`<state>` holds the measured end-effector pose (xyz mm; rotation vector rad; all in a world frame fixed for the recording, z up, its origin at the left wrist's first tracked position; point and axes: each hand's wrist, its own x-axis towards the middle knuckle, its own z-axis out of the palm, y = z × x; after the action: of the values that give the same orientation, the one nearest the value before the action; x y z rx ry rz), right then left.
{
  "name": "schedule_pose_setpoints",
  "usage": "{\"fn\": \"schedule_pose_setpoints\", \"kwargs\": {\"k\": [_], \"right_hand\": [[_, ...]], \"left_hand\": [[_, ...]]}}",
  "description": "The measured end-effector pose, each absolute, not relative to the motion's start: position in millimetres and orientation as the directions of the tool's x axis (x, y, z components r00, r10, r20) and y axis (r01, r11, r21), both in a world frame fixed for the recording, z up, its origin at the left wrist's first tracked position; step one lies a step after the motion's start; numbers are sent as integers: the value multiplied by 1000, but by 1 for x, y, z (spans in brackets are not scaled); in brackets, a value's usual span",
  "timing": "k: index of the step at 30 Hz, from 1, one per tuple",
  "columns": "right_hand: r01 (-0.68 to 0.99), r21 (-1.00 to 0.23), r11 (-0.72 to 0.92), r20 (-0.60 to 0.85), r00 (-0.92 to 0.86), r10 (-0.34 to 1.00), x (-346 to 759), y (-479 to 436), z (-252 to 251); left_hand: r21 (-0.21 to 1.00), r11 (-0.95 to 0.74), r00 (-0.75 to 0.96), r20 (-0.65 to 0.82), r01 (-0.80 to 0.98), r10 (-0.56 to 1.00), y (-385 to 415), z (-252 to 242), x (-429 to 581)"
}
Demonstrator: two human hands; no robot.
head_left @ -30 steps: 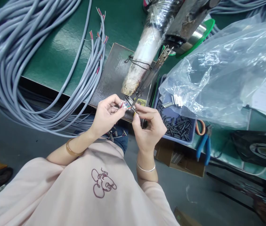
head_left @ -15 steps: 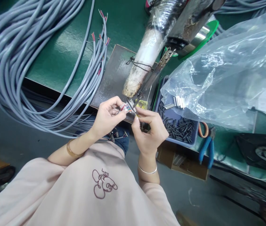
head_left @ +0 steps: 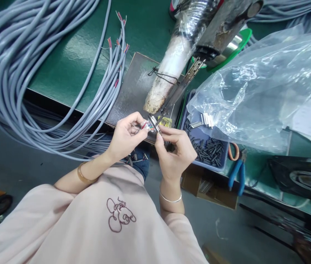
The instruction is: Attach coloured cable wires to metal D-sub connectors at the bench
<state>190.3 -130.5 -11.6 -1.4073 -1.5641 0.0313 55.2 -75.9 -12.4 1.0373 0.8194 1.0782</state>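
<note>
My left hand (head_left: 127,134) pinches the thin coloured wires (head_left: 149,126) at the end of a grey cable. With thumb and fingers, my right hand (head_left: 176,148) holds a small metal pin connector (head_left: 154,121) by its near end. The wires meet the connector's side between my two hands. Just above it is the tip of a dark metal soldering tool (head_left: 184,80), beside a plastic-wrapped tube (head_left: 161,79). Whether the tip touches the connector is too small to tell. A dark plate (head_left: 127,88) lies under the tube.
Coiled grey cables (head_left: 9,73) cover the left of the green table (head_left: 75,51). On the right are a blue tray (head_left: 221,168) of small black tubes, a clear plastic bag (head_left: 262,91), blue-handled pliers (head_left: 238,174) and a green-rimmed spool (head_left: 245,40).
The whole view has shifted slightly, with things on the right appearing a little further left. Both hands keep nearly the same pose and hold.
</note>
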Motion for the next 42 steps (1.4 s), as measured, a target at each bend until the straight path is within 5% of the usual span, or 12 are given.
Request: {"fn": "schedule_pose_setpoints", "kwargs": {"k": [11,18,27,36,39,42], "right_hand": [[794,-521,312,657,141,740,189,-126,-7],[821,-469,326,674,93,733,191,-129,-9],[772,-565,292,653,202,730,201,-136,-3],[836,-461,298,510,-25,860,203,-142,3],[822,-522,227,621,184,762,203,-143,-4],[741,-602,299,760,415,501,205,-145,-7]], "left_hand": [[974,49,235,4,-219,972,-72,-9,55],[960,152,300,-77,-236,951,-70,-9,55],[954,198,372,-104,-226,923,-76,-9,54],[940,222,405,-103,-258,909,-89,-13,54],[930,244,376,-130,-274,917,-89,-14,53],[928,233,338,-128,-292,932,-87,-15,52]]}}
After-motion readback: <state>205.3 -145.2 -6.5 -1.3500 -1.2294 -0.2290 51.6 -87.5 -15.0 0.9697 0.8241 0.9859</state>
